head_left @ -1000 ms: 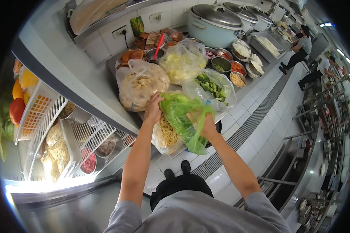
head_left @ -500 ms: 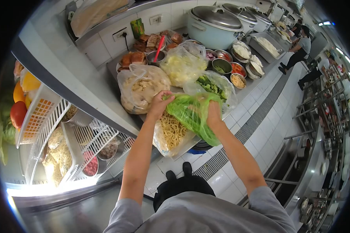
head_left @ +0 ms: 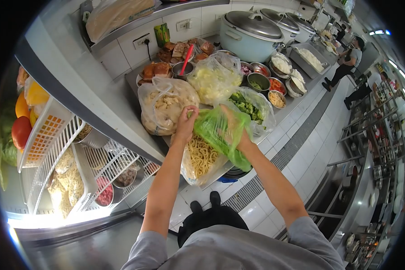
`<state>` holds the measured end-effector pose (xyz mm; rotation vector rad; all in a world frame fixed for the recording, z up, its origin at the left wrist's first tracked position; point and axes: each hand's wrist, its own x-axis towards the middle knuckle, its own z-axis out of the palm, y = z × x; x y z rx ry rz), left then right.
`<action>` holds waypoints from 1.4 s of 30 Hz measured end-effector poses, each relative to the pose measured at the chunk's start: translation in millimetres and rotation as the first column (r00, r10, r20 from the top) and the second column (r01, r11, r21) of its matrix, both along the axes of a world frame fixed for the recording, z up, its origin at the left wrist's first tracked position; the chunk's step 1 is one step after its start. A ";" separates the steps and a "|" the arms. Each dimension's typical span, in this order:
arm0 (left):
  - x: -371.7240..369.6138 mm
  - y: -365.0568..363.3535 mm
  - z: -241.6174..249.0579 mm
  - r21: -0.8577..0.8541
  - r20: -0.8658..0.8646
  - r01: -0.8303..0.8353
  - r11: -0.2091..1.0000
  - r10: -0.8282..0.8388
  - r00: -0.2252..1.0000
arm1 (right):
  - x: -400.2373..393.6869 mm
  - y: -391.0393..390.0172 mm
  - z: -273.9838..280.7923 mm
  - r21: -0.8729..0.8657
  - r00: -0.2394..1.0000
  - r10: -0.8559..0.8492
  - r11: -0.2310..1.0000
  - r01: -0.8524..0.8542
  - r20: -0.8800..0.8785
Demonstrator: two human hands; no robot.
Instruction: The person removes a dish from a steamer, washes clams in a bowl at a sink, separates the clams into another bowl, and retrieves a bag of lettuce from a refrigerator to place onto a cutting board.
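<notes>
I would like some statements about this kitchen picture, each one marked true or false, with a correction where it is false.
1. Both hands hold a green plastic bag. True: the left hand grips its left edge, and the right hand shows through its plastic.
2. The bag of noodles lies under the green plastic bag. True.
3. The big pale blue pot stands without a lid. False: a metal lid covers it.
4. A clear bag with broccoli lies on the counter beyond the hands. True.
5. The white baskets at the left hold only bottles. False: they hold tomatoes, peppers and packed foods.
</notes>
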<state>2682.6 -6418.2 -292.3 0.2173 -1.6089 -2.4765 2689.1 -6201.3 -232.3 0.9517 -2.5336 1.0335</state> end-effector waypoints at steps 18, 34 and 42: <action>-8.2 -17.7 10.6 -0.578 -0.006 -0.155 0.801 0.186 0.983 | -42.6 -0.5 -18.0 -0.057 0.981 -0.051 0.996 0.063 0.186; 10.0 6.5 48.0 -0.269 0.146 0.043 0.962 -0.003 0.989 | -38.7 36.3 33.0 -0.214 0.982 0.151 0.969 -0.125 0.112; 1.4 17.8 73.9 -0.576 0.110 0.141 0.805 -0.095 0.989 | -2.5 48.8 75.2 -0.079 0.995 0.052 0.996 -0.046 0.079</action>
